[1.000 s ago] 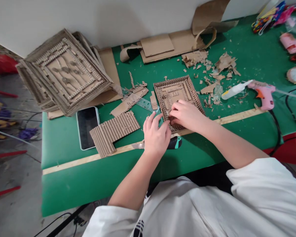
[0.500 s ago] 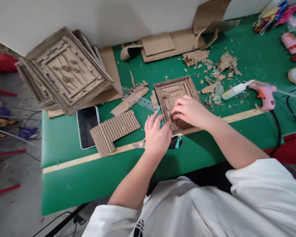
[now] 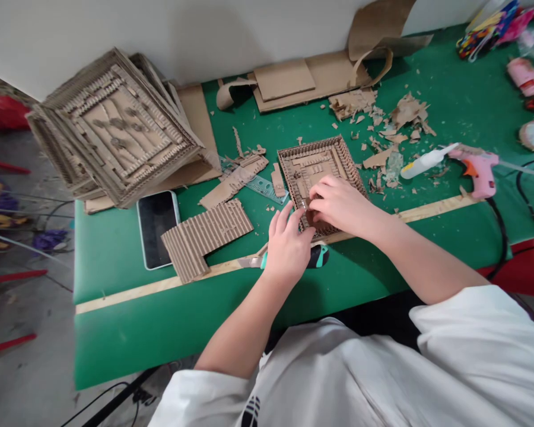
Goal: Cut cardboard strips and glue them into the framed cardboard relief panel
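A small cardboard frame (image 3: 314, 163), with a corrugated border and strips glued inside it, lies flat on the green counter (image 3: 129, 332), near the middle and just beyond a pale wooden strip (image 3: 427, 209) that runs along the counter's length. The right hand (image 3: 340, 204) rests on the frame's near half with its fingers drawn together, tips down on a small dark brown piece (image 3: 310, 217) inside the border; whether it pinches that piece or only presses on it, I cannot tell. The left hand (image 3: 287, 246) sits at the frame's near left corner, fingers loosely spread and pointing toward the frame, their tips at its edge, holding nothing. Under the left hand's heel lies a utility knife (image 3: 318, 256) with a teal and black handle, its blade end pointing left along the wooden strip.

Left of the frame are a clear ruler (image 3: 262, 187) and a few cut strips, then a notched piece of corrugated board (image 3: 207, 237) and, just beside it, a phone (image 3: 156, 228) lying face up. A leaning stack of larger finished frames (image 3: 115, 127) fills the far left corner. To the right of the frame lie torn cardboard scraps (image 3: 382, 127), a white glue bottle (image 3: 422, 162) on its side and a pink glue gun (image 3: 476, 169). Flat cardboard sheets (image 3: 293, 80) lie against the wall
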A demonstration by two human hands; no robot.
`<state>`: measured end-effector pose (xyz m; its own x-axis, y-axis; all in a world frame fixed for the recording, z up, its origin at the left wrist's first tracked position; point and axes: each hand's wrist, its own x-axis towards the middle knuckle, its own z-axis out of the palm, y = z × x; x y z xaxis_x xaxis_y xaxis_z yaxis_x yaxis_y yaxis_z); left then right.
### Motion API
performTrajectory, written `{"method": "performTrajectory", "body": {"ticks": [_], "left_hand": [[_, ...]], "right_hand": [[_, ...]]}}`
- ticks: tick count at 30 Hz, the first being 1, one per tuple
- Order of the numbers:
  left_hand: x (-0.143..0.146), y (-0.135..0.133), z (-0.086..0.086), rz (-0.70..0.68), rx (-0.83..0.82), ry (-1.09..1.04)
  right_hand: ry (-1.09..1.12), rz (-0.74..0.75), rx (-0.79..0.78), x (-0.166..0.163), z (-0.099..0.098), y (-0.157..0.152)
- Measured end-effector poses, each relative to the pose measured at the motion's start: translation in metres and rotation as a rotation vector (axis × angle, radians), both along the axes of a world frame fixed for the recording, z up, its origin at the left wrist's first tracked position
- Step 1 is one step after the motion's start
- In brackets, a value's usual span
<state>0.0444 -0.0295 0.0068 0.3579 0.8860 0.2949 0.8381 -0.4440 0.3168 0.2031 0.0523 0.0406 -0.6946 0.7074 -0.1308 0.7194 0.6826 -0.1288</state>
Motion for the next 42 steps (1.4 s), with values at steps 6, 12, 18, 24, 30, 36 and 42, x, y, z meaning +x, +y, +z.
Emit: {"method": "performTrajectory", "body": {"ticks": [6,12,18,24,30,36,42], "left_hand": [[-0.004,0.002,0.002,-0.031,0.007,-0.094],[-0.016,0.006,0.011,0.132,0.079,-0.253],[-0.015,0.005,0.009,0.093,0.065,-0.262],[-0.011,0.004,0.005,0.058,0.033,-0.225],[-0.007,0.002,0.005,0.021,-0.047,-0.137],[-0.003,0.001,0.007,0.008,-0.070,-0.064],[-0.003,0.001,0.007,-0.017,-0.085,-0.034]], "right_hand": [[0.101,-0.020,-0.063,0.004,0.009,0.005],[0.378,-0.335,-0.141,0.026,0.027,-0.014],[0.564,-0.591,-0.187,0.020,0.001,-0.041],[0.504,-0.600,-0.185,0.011,-0.014,-0.048],[0.459,-0.561,-0.079,0.013,-0.021,-0.051],[0.415,-0.521,-0.003,0.013,-0.026,-0.053],[0.388,-0.459,0.069,0.017,-0.025,-0.054]]}}
